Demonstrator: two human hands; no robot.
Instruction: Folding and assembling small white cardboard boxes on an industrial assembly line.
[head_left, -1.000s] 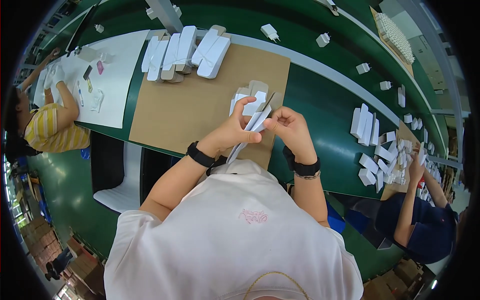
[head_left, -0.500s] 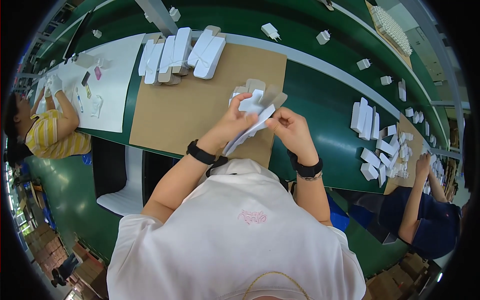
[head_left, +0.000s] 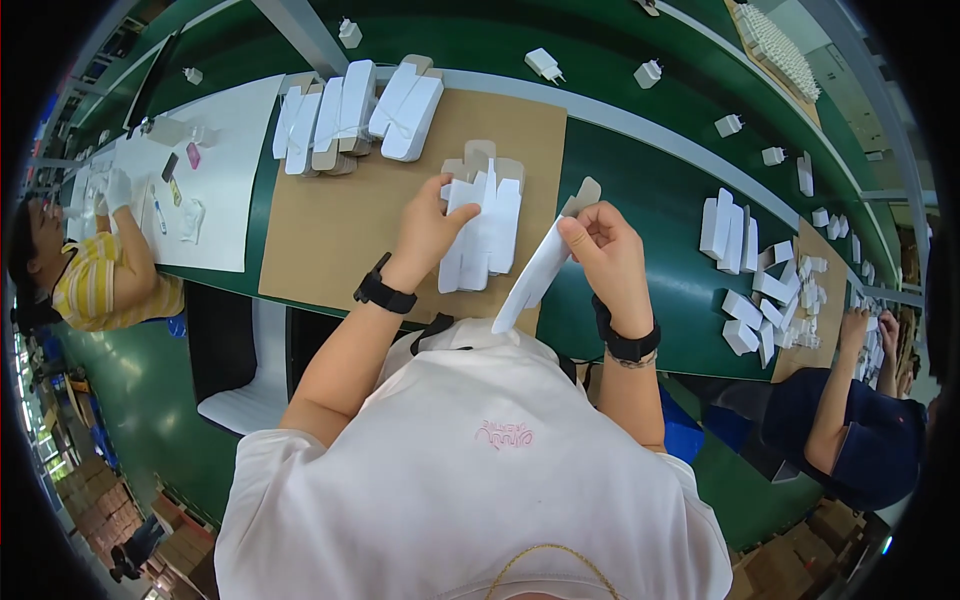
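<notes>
Flattened white cartons lie in a loose stack on the brown cardboard sheet, their grey-brown undersides showing at the far flaps. My left hand rests on the stack's left edge, thumb on top and fingers curled round the side. Up off the table to the right, my right hand pinches a single flattened carton near its far end. This carton hangs slanted, its near end close to my shirt and its grey-brown flap pointing away.
Tied bundles of flat cartons lie at the far left of the cardboard. Folded white boxes are grouped at the right on the green table. White plug adapters dot the far shelf. Co-workers sit left and right.
My hands have moved apart. The stack has gone from my grip down onto the cardboard, and my right hand has drawn one carton away to the right.
</notes>
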